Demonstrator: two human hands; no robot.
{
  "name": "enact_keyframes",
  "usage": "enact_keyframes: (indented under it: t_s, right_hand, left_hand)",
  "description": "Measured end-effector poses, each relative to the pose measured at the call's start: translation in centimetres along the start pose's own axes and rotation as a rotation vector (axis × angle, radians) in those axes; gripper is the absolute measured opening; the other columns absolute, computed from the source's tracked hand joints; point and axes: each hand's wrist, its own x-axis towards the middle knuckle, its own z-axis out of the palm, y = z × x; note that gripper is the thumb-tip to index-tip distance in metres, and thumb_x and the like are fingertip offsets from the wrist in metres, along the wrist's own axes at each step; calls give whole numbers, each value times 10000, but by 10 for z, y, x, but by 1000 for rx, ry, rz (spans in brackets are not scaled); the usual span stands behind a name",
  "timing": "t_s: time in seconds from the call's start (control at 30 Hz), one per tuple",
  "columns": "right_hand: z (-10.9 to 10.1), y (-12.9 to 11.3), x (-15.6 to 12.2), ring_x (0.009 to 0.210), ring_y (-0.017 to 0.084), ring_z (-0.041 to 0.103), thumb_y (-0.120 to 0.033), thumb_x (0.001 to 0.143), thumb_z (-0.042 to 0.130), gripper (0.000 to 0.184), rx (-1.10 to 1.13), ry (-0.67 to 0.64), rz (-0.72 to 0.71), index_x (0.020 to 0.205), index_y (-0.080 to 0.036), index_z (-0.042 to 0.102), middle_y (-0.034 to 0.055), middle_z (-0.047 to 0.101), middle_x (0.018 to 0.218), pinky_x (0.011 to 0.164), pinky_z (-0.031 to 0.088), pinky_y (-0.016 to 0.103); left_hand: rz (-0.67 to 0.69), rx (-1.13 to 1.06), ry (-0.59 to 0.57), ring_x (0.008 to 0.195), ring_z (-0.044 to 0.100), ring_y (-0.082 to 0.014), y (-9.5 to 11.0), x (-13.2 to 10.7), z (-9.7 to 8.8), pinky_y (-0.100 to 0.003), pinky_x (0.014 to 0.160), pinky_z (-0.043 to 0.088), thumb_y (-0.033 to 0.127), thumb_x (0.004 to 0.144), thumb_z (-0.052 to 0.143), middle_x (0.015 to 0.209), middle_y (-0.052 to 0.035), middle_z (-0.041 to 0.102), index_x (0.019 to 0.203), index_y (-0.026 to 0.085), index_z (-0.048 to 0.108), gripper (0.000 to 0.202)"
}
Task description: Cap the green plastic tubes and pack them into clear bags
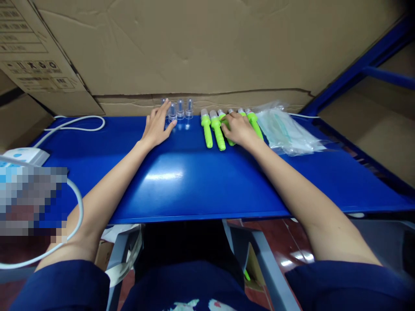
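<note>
Both hands lie far out on the glossy blue tabletop (181, 181), toward its twelve o'clock edge. The left hand (157, 125) rests palm down with fingers spread loosely, holding nothing; its fingertips reach up among a short row of clear plastic caps (180, 109), small domed cylinders that stand upright and throw faint reflections on the shiny surface. The index finger touches or nearly touches the leftmost cap; I cannot tell which.

The right hand (238, 128) sits at about one o'clock from the tabletop's middle, fingers curled down over a row of lime-green plastic handles (212, 129). These are slim, ribbed, tapering pieces with pale grey tips pointing toward the cardboard. Two lie free at the hand's nine o'clock side, parallel and just beside each other; the others lie under or against the fingers, and one more shows at the hand's three o'clock side. Whether the fingers actually grip one of them or only press on them I cannot tell.

Just at three o'clock from that hand lies a crinkled clear plastic bag (287, 131), flat, with something pale greenish inside. A wall of creased brown cardboard (194, 47) rises along the tabletop's far edge. At nine o'clock a smooth white cable (78, 123) loops across the blue surface toward a white box-shaped device (24, 155). A blue metal frame (363, 65) runs off at two o'clock. Dark blue sleeves (65, 285) cover the upper arms near the bottom.
</note>
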Motion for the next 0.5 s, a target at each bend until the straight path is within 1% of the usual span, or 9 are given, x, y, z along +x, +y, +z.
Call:
enact_keyframes:
  t_s: [0.1, 0.2, 0.3, 0.4, 0.5]
  right_hand:
    - [-6, -6, -1, 1335, 457, 643, -266, 1037, 409, 451, 15, 16, 13, 1340, -67, 677, 294, 699, 1381, 1127, 504, 610]
    - [-6, -6, -1, 1280, 460, 664, -262, 1036, 382, 447, 21, 43, 50, 1324, -67, 663, 301, 701, 1364, 1099, 512, 613]
    - [-5, -4, 0, 1219, 450, 677, -297, 1054, 371, 445, 29, 66, 51, 1320, -96, 666, 281, 714, 1356, 1074, 519, 619]
    - [-6, -3, 0, 1220, 442, 674, -324, 1072, 371, 441, 37, 65, 38, 1321, -116, 670, 268, 722, 1351, 1068, 522, 605]
    - [-10, -6, -1, 1257, 449, 670, -286, 1061, 390, 423, 19, 38, 60, 1320, -99, 667, 283, 711, 1368, 1077, 521, 595]
  left_hand:
    - [6, 4, 9, 1525, 518, -437, 3, 8, 6, -706, 1215, 434, 760, 1051, 383, 1790, -168, 448, 1760, 322, 318, 836]
    - [19, 17, 45, 1476, 552, -430, 6, 8, 6, -684, 1195, 450, 770, 1055, 339, 1706, -180, 552, 1753, 320, 327, 831]
    - [47, 47, 113, 1455, 561, -413, 4, 8, 6, -657, 1166, 473, 767, 1061, 315, 1679, -187, 570, 1756, 333, 312, 819]
    - [71, 69, 121, 1417, 579, -410, -2, 10, 7, -663, 1115, 501, 774, 1061, 317, 1639, -191, 605, 1758, 350, 283, 817]
    - [54, 72, 144, 1366, 612, -407, -6, 13, 8, -666, 1075, 528, 760, 1061, 370, 1560, -199, 645, 1718, 345, 352, 777]
